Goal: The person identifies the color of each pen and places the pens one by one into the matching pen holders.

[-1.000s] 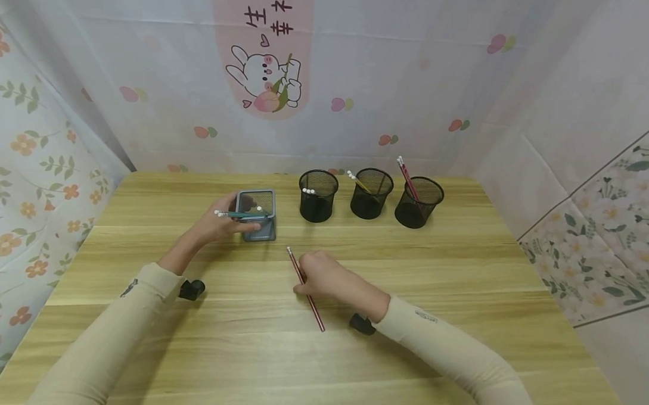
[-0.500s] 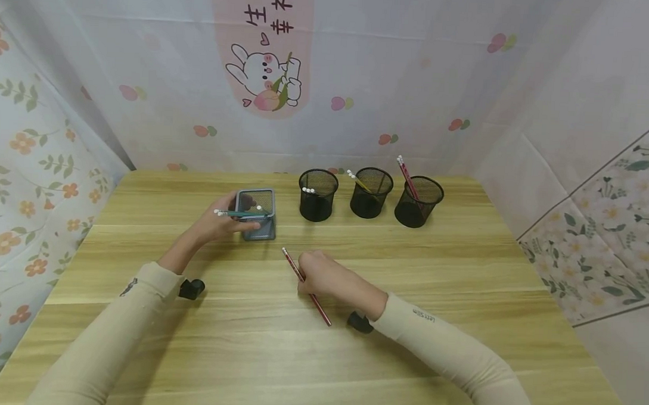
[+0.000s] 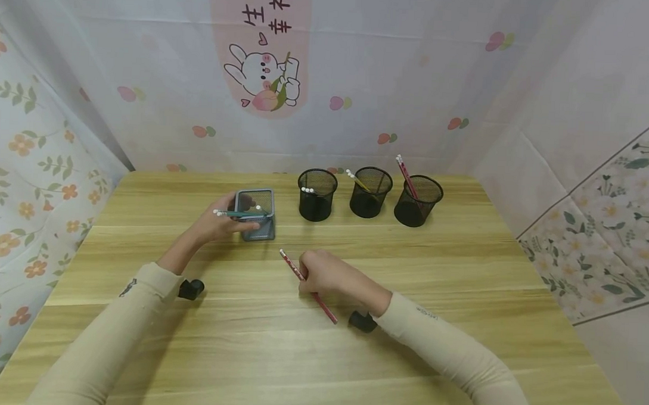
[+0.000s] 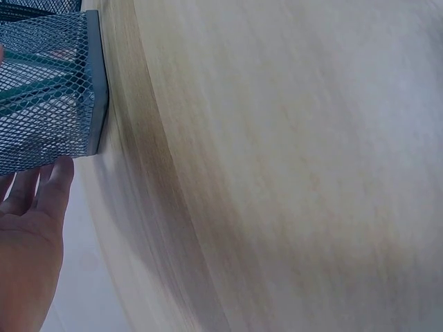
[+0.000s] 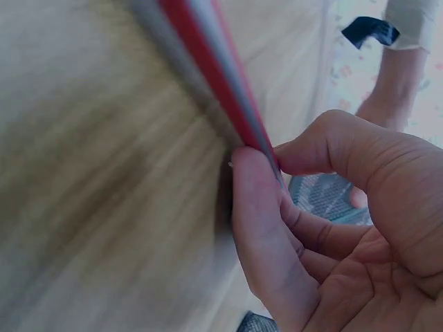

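Observation:
My left hand (image 3: 219,225) grips a grey square mesh pen holder (image 3: 268,229) standing on the table, thumb across its front and fingers at its far side. Green pencils (image 3: 238,214) with white eraser ends lean out over the holder's left rim. In the left wrist view, the pencils show through the mesh wall (image 4: 55,131). Low over the middle of the table, my right hand (image 3: 324,274) pinches a red pencil (image 3: 327,311) between thumb and index finger. Its white eraser end points away to the upper left. The right wrist view shows the red pencil (image 5: 221,76) close over the wood.
Three round black mesh pen holders stand along the back: the left one (image 3: 316,209) with white-ended pencils, the middle one (image 3: 366,205) with yellow pencils, the right one (image 3: 412,213) with red pencils. A printed curtain (image 3: 372,61) hangs behind the wooden table (image 3: 233,354).
The red pencil has turned in my right fingers, its eraser end shifting left and its near end right and slightly up. My left hand and the grey pen holder stay put.

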A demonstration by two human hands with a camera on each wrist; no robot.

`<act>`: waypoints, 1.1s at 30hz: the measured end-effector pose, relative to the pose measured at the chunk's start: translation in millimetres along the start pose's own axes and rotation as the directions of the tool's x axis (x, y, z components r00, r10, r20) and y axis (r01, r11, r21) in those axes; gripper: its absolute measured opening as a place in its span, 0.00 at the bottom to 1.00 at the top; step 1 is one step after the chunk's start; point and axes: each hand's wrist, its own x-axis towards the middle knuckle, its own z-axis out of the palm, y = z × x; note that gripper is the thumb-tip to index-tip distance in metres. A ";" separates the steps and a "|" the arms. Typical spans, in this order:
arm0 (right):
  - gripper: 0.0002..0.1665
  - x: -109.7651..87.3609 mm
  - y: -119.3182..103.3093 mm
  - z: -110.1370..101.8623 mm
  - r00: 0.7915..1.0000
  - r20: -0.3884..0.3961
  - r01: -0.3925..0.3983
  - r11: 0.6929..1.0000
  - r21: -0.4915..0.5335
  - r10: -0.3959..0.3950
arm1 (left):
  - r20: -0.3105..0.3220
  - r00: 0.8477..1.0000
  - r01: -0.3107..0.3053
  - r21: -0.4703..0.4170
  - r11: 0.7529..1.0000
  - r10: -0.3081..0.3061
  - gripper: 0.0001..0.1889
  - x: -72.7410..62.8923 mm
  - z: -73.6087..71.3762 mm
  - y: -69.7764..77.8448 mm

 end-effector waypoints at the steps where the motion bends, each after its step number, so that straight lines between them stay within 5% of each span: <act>1: 0.11 -0.5 0.1 -2.4 1.000 0.005 0.004 1.000 0.005 -0.004 | 0.001 1.000 0.001 0.005 1.000 -0.001 0.30 0.2 0.0 0.0; 20: 0.08 -25.6 -5.6 -70.5 0.980 -0.160 0.117 0.992 -0.039 -0.122 | -0.013 1.000 0.013 -0.014 1.000 -0.013 0.31 1.6 2.5 -2.2; 33: 0.07 -51.1 -2.8 -105.3 0.927 -0.342 0.149 0.988 -0.034 -0.152 | 0.009 1.000 0.013 0.000 1.000 -0.013 0.32 0.3 -1.0 -2.5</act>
